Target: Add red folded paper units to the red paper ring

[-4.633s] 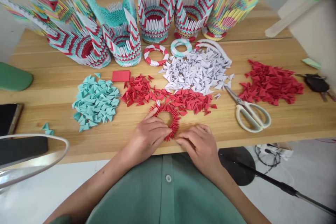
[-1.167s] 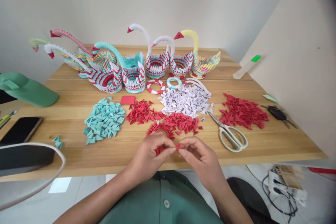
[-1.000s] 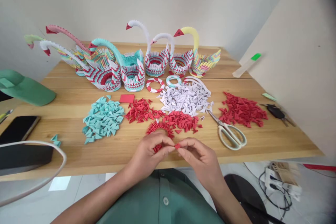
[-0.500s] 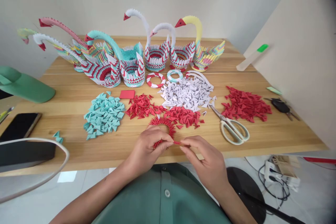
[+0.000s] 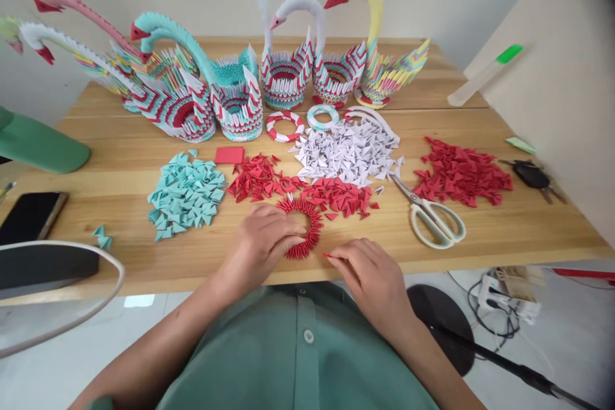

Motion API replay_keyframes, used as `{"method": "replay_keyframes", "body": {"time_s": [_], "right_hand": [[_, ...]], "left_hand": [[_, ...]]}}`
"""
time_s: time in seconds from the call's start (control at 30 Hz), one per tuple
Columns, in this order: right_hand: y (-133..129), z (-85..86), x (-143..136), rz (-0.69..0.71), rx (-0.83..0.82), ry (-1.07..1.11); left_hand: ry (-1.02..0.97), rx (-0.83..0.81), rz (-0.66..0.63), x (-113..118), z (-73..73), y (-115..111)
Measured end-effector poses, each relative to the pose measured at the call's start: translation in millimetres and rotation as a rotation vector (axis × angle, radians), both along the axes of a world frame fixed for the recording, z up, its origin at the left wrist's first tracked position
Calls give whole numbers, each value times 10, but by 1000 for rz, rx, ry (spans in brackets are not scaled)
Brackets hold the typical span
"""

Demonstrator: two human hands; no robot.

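A ring of red folded paper pieces (image 5: 314,225) lies near the table's front edge, with one white piece at its far side. My left hand (image 5: 262,240) grips the ring's left side, thumb and fingers closed on it. To the right of the ring, my right hand (image 5: 368,269) pinches a small red folded paper piece (image 5: 327,255) between thumb and forefinger, apart from the ring. Just beyond the ring are heaps of red pieces (image 5: 339,197) and white pieces (image 5: 343,154).
Several paper swans (image 5: 288,77) stand along the back. Turquoise pieces (image 5: 185,195) lie left; more red pieces (image 5: 464,173), scissors (image 5: 435,221) and keys (image 5: 531,174) lie right. A phone (image 5: 31,216), green bottle (image 5: 43,144) and looping white cable (image 5: 113,262) are at far left.
My hands have moved apart. The left has shifted back onto the ring's left side, uncovering more of the ring; the right keeps the red piece. The camera view has tilted down.
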State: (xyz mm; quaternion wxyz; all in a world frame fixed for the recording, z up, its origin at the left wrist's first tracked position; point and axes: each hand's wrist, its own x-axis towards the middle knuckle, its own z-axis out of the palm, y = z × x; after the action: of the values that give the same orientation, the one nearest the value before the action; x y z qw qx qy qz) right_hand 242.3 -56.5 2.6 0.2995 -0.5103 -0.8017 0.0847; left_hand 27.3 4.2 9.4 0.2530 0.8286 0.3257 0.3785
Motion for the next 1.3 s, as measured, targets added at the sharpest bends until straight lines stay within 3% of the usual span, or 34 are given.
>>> {"method": "replay_keyframes", "body": {"time_s": [0.2,0.57,1.3], "right_hand": [[-93,-234,72,-23,-96,60],[-92,-291,7,-33,-75,177],[-41,-318,-27,-73,-215,165]], "left_hand": [[198,110,-19,-129,-98,40],[417,138,-108,31,-116,29],[175,-64,-85,89,-241,84]]}}
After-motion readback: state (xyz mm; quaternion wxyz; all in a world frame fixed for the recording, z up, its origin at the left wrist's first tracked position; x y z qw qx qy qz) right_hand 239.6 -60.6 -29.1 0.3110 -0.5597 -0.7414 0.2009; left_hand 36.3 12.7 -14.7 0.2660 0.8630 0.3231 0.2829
